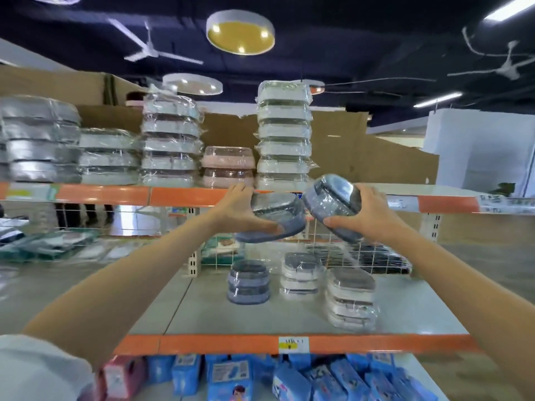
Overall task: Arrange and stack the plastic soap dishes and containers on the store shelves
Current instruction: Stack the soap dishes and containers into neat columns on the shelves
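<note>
My left hand (pixel 237 211) grips a blue soap dish (pixel 278 218) wrapped in clear film, held nearly level just below the top shelf's orange edge (pixel 179 195). My right hand (pixel 367 211) grips a second blue wrapped soap dish (pixel 333 204), tilted with its lid facing left. The two dishes almost touch between my hands. On the top shelf stand wrapped stacks: a tall white one (pixel 283 134), a short pink one (pixel 228 166), another white one (pixel 170 140) and grey ones (pixel 40 140). The middle shelf (pixel 202 308) holds a blue stack (pixel 249 280) and two white stacks (pixel 301 273) (pixel 351 299).
A white wire grid (pixel 367 256) backs the middle shelf. Blue and pink packets (pixel 231 377) fill the shelf below. Cardboard panels (pixel 362 146) stand behind the top shelf, which is bare to the right of the tall white stack. Ceiling fans and round lamps hang overhead.
</note>
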Demonstrator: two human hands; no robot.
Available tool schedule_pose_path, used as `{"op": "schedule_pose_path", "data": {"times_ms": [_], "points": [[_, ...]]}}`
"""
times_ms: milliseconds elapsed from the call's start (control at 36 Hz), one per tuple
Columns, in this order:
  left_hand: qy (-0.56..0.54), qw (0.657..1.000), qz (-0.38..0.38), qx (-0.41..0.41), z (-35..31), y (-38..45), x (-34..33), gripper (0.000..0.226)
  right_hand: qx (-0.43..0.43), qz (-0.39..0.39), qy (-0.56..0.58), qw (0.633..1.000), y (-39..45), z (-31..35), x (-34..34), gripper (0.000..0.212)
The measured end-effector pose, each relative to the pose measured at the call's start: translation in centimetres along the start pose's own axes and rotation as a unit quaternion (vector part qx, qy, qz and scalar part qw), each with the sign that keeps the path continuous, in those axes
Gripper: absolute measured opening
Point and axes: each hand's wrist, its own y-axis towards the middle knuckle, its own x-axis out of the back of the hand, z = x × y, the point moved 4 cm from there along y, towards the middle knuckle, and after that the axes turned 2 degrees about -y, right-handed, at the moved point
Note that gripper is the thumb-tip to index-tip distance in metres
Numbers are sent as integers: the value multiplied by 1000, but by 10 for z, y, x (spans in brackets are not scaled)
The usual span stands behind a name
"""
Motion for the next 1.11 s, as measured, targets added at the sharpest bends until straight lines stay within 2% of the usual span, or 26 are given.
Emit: {"op": "schedule_pose_path", "data": {"times_ms": [56,139,250,333,389,444,556,611,694,750,861,972,1056,1111], "points": [[13,1000,7,8,-8,4,9,96,5,-7,7,1000,13,2,8,94],[-8,1000,-15,8,-26,15,21,108,9,-1,8,1000,30,-1,20,91],[-61,997,-55,-8,-50,33,32,109,-9,12,32,999,56,-18,35,92],[-59,995,-75,-10,-66,48,38,94,-15,20,32,999,75,-37,47,93],[-76,994,-80,7,-74,59,38,76,-25,26,34,999,87,-50,53,107],[-91,992,-86,18,-81,72,36,78,-35,30,51,998,99,-63,57,123],[-93,988,-118,21,-98,106,28,74,-27,34,117,992,117,-85,59,112],[-92,988,-123,32,-107,121,22,75,-21,44,134,990,125,-95,59,118],[-75,987,-135,48,-122,145,9,61,-10,70,142,987,136,-109,54,115],[-68,988,-130,44,-130,162,-3,64,-2,90,156,984,143,-118,50,110],[-81,989,-113,59,-134,195,-29,90,4,126,166,978,154,-135,44,113],[-68,990,-98,71,-130,219,-63,97,18,150,194,969,167,-156,35,100],[-92,988,-95,84,-123,232,-82,102,34,169,207,963,175,-166,29,103],[-120,984,-106,82,-119,238,-87,95,40,173,217,960,178,-170,26,106]]}}
